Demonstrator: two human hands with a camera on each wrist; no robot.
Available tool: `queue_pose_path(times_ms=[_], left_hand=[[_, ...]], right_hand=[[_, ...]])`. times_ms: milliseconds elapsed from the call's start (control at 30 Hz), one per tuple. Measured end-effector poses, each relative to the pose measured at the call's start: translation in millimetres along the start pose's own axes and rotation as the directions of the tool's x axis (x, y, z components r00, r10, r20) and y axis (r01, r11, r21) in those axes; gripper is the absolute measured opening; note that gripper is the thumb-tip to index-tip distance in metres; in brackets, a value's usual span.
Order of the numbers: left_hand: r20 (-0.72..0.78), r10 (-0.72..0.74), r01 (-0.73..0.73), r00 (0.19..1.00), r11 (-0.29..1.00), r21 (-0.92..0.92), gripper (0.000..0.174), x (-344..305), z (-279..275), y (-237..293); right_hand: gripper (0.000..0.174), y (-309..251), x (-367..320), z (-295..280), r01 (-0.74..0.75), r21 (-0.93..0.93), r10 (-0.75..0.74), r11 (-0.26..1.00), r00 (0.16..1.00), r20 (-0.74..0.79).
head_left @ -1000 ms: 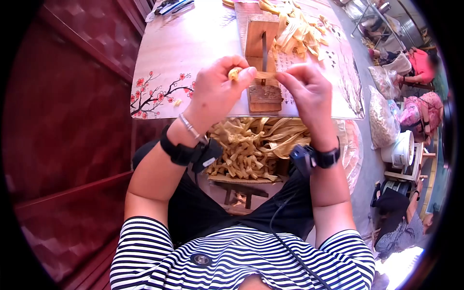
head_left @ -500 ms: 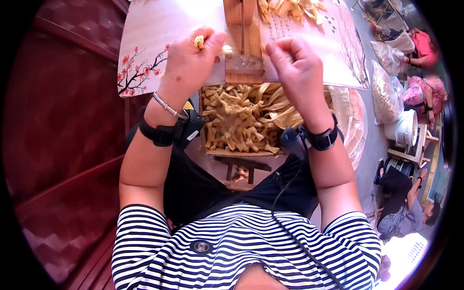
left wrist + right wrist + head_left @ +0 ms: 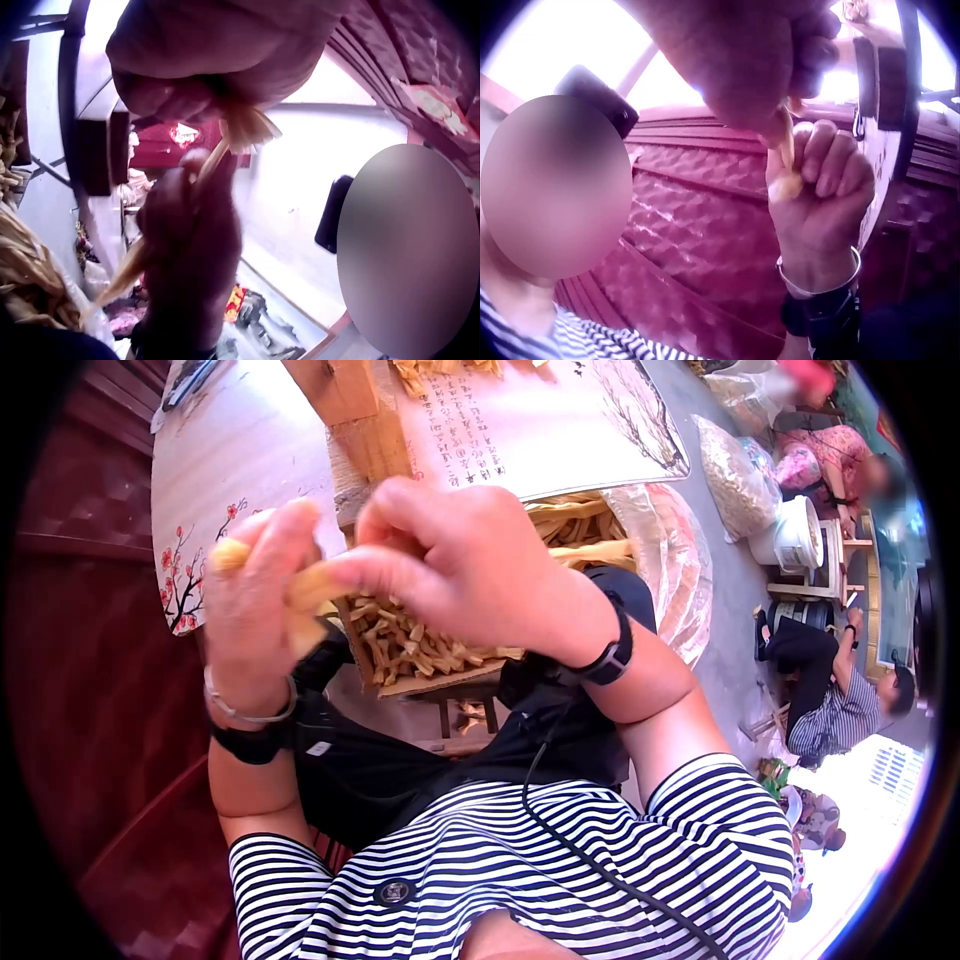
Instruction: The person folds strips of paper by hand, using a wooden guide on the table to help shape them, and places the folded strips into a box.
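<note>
Close together over the left side of the lap, both hands work on one pale yellow strip (image 3: 312, 588). My left hand (image 3: 258, 585) grips it in curled fingers, and a rounded end shows at the top of the fist. With thumb and fingers, my right hand (image 3: 465, 565) pinches the strip beside the left hand. A flared, fringed strip end (image 3: 251, 131) sticks out below the nearer hand in the left wrist view. The right wrist view shows the strip (image 3: 787, 150) running between the two hands. Below them, a cardboard box (image 3: 445, 682) holds many knotted yellow strips (image 3: 405, 645).
A wooden stand (image 3: 375, 445) rises at the edge of the patterned table (image 3: 570, 445). Clear plastic sheeting (image 3: 670, 570) lies right of the box. Farther right are a stuffed bag (image 3: 735, 475), a white bucket (image 3: 800, 532) and seated people. A dark red wall (image 3: 100, 690) borders the left.
Both hands came away from the wooden stand, back toward the body and left. The right hand crossed over to the left hand and now pinches the strip there. The head view turned.
</note>
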State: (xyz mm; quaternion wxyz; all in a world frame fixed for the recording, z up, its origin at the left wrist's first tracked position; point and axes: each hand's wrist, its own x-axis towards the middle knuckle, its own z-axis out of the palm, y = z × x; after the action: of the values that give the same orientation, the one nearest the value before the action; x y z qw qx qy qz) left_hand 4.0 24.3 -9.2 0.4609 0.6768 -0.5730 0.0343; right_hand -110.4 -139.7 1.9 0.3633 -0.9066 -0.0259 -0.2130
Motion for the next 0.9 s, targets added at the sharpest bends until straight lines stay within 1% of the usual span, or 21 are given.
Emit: queue_pose_path(times_ms=[33,67,133,167,267,300,333,367,433,467,500,533,567,600,633,667,700,733,800,833,900], left_hand=[[0.049,-0.353,0.343,0.934,0.851,-0.397,0.027,2.8,-3.5,2.8],[0.233,-0.608,0.572,0.759,0.451,-0.685,0.027,6.5,-6.1,5.8],[0.087,-0.662,0.574,0.744,0.567,-0.591,0.029,12.7,11.6,18.9],[0.008,-0.676,0.574,0.737,0.62,-0.535,0.032,15.5,18.1,23.6],[0.243,-0.702,0.578,0.67,0.288,-0.764,0.032,11.7,9.8,23.2],[0.245,-0.72,0.612,0.65,0.304,-0.73,0.02,7.4,8.9,21.3],[0.38,-0.563,0.643,0.734,0.396,-0.656,0.017,3.8,5.0,20.7],[0.515,-0.387,0.643,0.765,0.496,-0.583,0.016,1.6,0.0,21.7],[0.517,-0.095,0.439,0.85,0.67,-0.599,0.019,1.7,2.9,34.5],[0.508,0.044,0.345,0.86,0.684,-0.643,0.023,3.5,2.1,39.3],[0.462,0.144,0.252,0.875,0.678,-0.69,0.027,7.2,-4.8,37.2],[0.409,0.186,0.17,0.893,0.702,-0.692,0.031,10.1,-12.4,34.8],[0.364,0.135,0.128,0.921,0.78,-0.613,0.035,13.2,-18.1,36.5],[0.354,-0.113,0.272,0.929,0.856,-0.44,0.04,13.9,-24.5,52.4],[0.204,-0.14,0.187,0.969,0.954,-0.233,0.047,14.4,-15.1,51.9],[0.062,0.032,-0.03,0.998,0.999,-0.035,0.044,16.2,-4.6,45.2],[0.09,0.002,-0.007,0.996,0.999,0.053,0.043,15.3,-8.5,47.5],[0.117,-0.033,0.016,0.993,0.99,0.143,0.041,12.3,-14.4,50.4],[0.038,0.099,-0.103,0.994,0.986,0.129,0.035,8.0,-13.4,47.2],[-0.007,0.161,-0.159,0.987,0.978,0.132,0.032,6.6,-11.7,46.2],[-0.137,0.168,-0.123,0.976,0.95,0.287,0.026,6.0,-1.2,45.2]], right_hand=[[0.023,-1.3,1.1,-3.1,-0.019,0.114,0.024,0.993,0.999,-0.048],[0.022,-0.3,2.4,-1.8,0.093,0.064,-0.084,0.994,0.988,-0.126],[0.02,1.5,7.9,3.8,0.301,-0.057,-0.305,0.952,0.915,-0.264],[0.02,-2.0,8.7,-0.3,0.337,-0.117,-0.356,0.934,0.903,-0.239],[0.02,2.2,13.6,-2.4,0.429,-0.118,-0.444,0.896,0.85,-0.284],[0.023,2.8,14.9,-2.4,0.479,-0.054,-0.471,0.876,0.828,-0.303],[0.026,3.4,16.2,-2.4,0.528,0.008,-0.497,0.849,0.806,-0.322],[0.027,0.8,14.0,-4.8,0.566,0.098,-0.516,0.819,0.8,-0.307],[0.03,-4.5,12.1,-10.5,0.616,0.243,-0.557,0.749,0.785,-0.27],[0.029,-1.5,10.7,-8.9,0.558,0.153,-0.502,0.816,0.814,-0.292],[0.028,3.9,9.8,-4.1,0.489,0.06,-0.447,0.87,0.835,-0.32],[0.027,7.7,8.8,-2.9,0.404,-0.038,-0.391,0.914,0.85,-0.354],[0.026,4.3,9.0,-10.0,0.241,-0.065,-0.249,0.968,0.91,-0.332],[0.026,3.2,6.5,-13.3,0.137,-0.029,-0.14,0.99,0.956,-0.258],[0.027,1.3,6.1,-11.8,-0.014,0.268,0.032,0.963,0.998,-0.063],[0.029,-1.3,5.4,-9.2,-0.215,0.514,0.147,0.83,0.974,0.17],[0.031,-4.8,4.2,-11.4,-0.383,0.744,0.111,0.547,0.914,0.39],[0.028,-7.1,4.2,-11.6,-0.532,0.701,0.046,0.476,0.81,0.584],[0.023,-14.5,5.3,-7.5,-0.73,0.615,0.098,0.299,0.665,0.741],[0.021,-17.1,3.4,3.6,-0.706,0.686,0.131,0.177,0.707,0.695],[0.019,-17.6,-1.4,27.0,-0.599,0.798,0.203,-0.06,0.776,0.598]])
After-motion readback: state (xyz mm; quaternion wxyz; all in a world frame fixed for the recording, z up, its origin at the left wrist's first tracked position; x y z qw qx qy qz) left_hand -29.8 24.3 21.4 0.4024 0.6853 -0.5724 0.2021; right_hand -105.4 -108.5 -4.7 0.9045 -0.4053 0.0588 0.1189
